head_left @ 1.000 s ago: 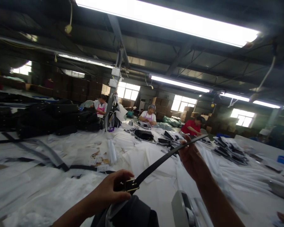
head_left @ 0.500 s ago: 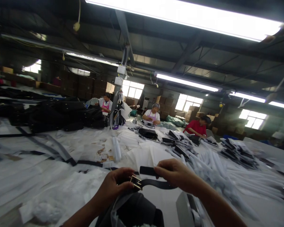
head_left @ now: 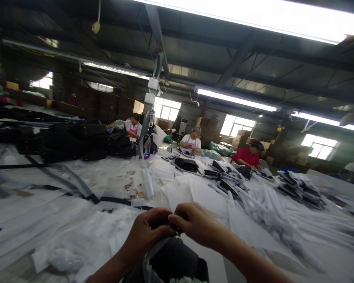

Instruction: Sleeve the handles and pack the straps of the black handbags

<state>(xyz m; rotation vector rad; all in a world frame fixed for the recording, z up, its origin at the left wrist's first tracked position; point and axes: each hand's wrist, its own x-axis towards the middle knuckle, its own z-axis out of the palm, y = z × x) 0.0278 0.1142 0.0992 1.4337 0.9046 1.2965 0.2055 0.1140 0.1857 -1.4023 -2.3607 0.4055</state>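
Fingers of my left hand (head_left: 149, 232) are wrapped around a gold-coloured buckle (head_left: 177, 232), of which only a small glint shows now. Right against them, my right hand (head_left: 193, 222) is closed, with thumb and fingers pinched at the buckle on a black strap that is almost wholly hidden. Just below both hands stands a black bag (head_left: 177, 257), partly wrapped in clear plastic, with pale stuffing (head_left: 188, 280) at the bottom edge of the view.
White sheets (head_left: 191, 188) and plastic film (head_left: 73, 224) cover the table. Rolled white plastic tubes (head_left: 271, 208) lie at the right. Dark bags (head_left: 85, 141) are heaped at the left beside a post (head_left: 146, 125). Three co-workers sit beyond, one in a red top (head_left: 246, 156).
My right hand has moved left to meet my left hand at the buckle. The strap's free end and loop, plain to see before, are now hidden by the fingers.
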